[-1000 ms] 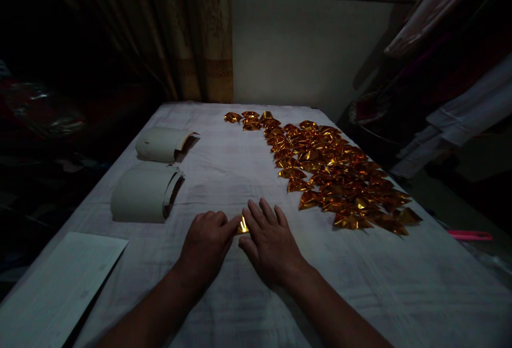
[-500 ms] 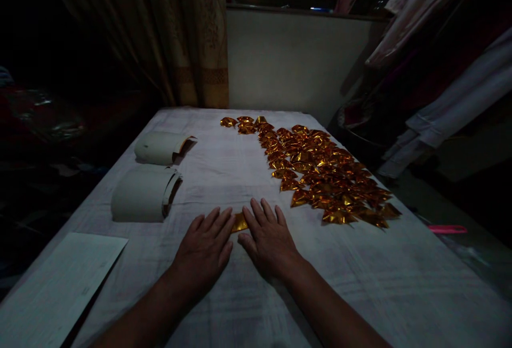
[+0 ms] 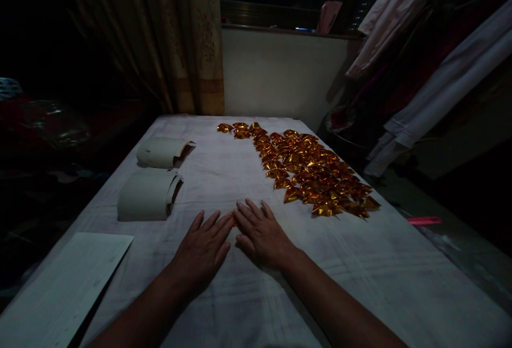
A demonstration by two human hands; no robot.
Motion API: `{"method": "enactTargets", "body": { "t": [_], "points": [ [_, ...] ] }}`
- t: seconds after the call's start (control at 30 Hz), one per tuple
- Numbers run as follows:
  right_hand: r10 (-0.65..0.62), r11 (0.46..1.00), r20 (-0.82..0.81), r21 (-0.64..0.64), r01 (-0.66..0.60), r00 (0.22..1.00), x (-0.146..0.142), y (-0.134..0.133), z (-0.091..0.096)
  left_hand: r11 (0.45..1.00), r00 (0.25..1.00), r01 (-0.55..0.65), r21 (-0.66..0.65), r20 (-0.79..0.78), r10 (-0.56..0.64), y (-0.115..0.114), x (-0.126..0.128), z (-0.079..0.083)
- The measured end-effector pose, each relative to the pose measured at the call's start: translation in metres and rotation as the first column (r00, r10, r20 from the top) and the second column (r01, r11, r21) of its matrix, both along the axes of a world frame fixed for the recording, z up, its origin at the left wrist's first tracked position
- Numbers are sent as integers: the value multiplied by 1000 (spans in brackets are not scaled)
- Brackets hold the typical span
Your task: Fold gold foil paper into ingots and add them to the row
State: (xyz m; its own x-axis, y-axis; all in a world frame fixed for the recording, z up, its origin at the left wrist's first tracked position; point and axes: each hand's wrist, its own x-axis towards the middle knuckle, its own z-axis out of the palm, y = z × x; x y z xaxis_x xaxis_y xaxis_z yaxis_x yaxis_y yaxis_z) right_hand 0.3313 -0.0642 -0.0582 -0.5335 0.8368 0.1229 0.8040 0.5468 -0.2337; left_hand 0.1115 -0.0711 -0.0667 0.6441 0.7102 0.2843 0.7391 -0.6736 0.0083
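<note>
A small piece of gold foil (image 3: pixel 233 219) is lying between the fingertips of the left hand (image 3: pixel 203 244) and the right hand (image 3: pixel 262 235), only a sliver of it showing at their meeting point. Both hands' fingers are stretching out flat, palms down, slightly apart from one another and clamping nothing. The cloth-covered surface (image 3: pixel 224 175) is bearing a broad cluster of folded gold foil pieces (image 3: pixel 312 173) beyond the right hand, with a few trailing toward the far edge. Two curved grey card sheets (image 3: pixel 143 196) are arching on the left side, and a flat pale board (image 3: pixel 68 286) is lying nearer. Behind, a patterned curtain (image 3: pixel 192 44) is hanging beside a pale wall (image 3: pixel 276 76), while clothes (image 3: pixel 444 89) are hanging at the right in the dim room
</note>
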Motion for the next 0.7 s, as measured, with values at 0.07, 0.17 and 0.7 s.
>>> {"method": "enactTargets", "body": {
  "t": [0.07,0.17,0.7],
  "points": [
    [67,997,6,-26,-67,998,0,-1,4,1000,1000,2,6,7,-2,1,-1,-1],
    [53,998,26,-47,-52,998,0,-2,9,999,1000,23,23,4,-23,1,-5,-2],
    [-55,995,46,-84,59,997,-20,-1,11,998,999,46,-50,8,-46,-8,-24,-4]
  ]
}}
